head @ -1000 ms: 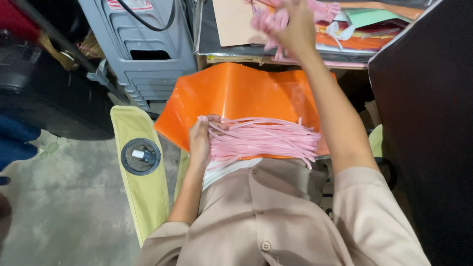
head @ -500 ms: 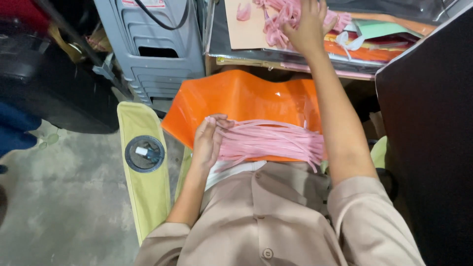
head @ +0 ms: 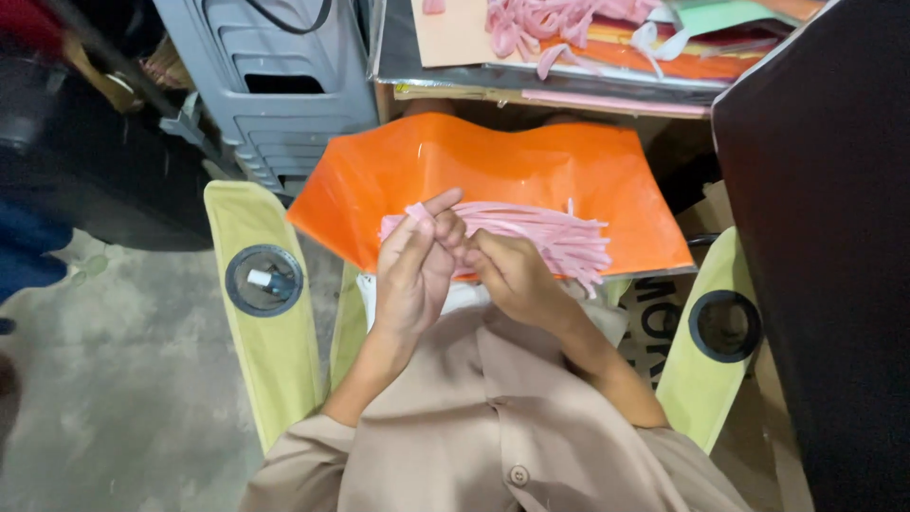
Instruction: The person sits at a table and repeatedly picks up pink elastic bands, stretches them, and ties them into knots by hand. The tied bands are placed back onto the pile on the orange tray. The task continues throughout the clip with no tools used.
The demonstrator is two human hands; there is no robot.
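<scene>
Grey concrete floor (head: pixel 114 398), grey plastic stool (head: pixel 275 85) (perhaps stacked), dim surroundings.

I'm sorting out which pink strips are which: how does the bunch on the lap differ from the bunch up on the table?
The pink strips on the lap lie mostly straight and side by side on the orange sheet; the pink strips on the table are curled and tangled in a loose heap. The lap bunch is at the left hand and right hand; the table heap lies untouched, cut off by the picture's edge. Both look the same pale pink and narrow.
</scene>
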